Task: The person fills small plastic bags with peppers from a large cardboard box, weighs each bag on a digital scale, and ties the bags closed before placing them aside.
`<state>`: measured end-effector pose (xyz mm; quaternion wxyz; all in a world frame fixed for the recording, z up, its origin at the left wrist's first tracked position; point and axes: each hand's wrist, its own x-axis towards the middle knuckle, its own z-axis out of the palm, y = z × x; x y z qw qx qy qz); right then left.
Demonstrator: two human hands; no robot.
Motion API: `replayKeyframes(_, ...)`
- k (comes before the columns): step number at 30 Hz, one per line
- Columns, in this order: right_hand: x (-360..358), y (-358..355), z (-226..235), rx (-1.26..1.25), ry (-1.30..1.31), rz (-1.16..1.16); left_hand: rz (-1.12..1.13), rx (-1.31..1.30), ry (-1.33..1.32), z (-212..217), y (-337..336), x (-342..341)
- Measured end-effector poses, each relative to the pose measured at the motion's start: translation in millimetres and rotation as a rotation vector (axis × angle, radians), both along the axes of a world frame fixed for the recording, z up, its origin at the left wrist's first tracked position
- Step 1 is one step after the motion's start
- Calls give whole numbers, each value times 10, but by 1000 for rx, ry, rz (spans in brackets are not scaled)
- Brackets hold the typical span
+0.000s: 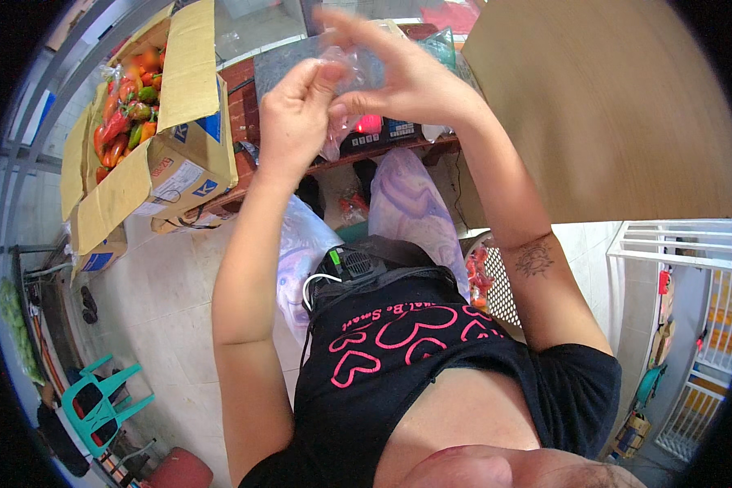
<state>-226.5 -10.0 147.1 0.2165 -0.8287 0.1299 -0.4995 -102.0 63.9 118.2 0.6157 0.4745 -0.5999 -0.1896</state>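
Over a scale, my left hand (297, 110) is closed with thumb and fingers pinched on a clear plastic bag (333, 145), which hangs down from it. My right hand (398, 77) is right beside it, fingers stretched wide and partly blurred, its thumb close to the left hand and against the plastic. Beneath both hands is the scale (276, 61), with a grey top plate, a lit red display (368, 124) and a dark keypad. Parts of the scale are hidden behind my hands and the bag.
At the left, an open cardboard box (191, 167) holds red, orange and green peppers (126, 114). A wooden panel (610, 106) rises on the right. Below it stands a white perforated basket (502, 285) with bagged red items. A green plastic chair (97, 407) sits at lower left.
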Motion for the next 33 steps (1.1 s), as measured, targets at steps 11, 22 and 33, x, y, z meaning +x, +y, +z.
replayKeyframes(11,-366,-51,-68,506,479,11,-178,345,196,-50,151,309)
replayKeyframes(22,-451,-81,-213,737,383,182,-144,366,340,-85,97,53)
replayKeyframes(33,-233,364,-384,596,106,140,-278,417,683,-373,141,-48)
